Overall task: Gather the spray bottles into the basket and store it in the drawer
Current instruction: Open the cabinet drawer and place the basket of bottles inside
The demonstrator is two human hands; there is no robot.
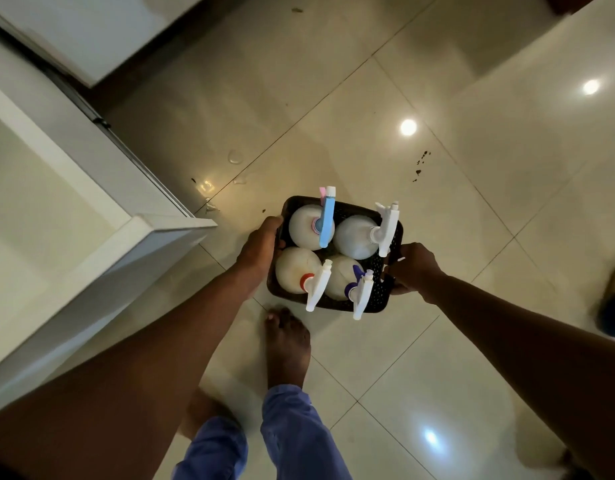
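A dark perforated basket (382,278) hangs above the tiled floor, carried between both hands. My left hand (261,245) grips its left rim and my right hand (415,268) grips its right rim. Several white spray bottles stand upright inside: one with a blue and pink trigger (308,226) at the back left, one with a white trigger (356,237) at the back right, one with a red collar (295,270) at the front left, one with a purple collar (340,280) at the front right. An open white drawer (136,233) lies to the left, its inside pale.
White cabinet fronts (74,32) run along the upper left. My bare foot (287,344) and blue trouser legs are below the basket. Small dark spots (420,164) and a wet patch (235,156) mark the glossy floor. A blurred blue object (614,303) sits at the right edge.
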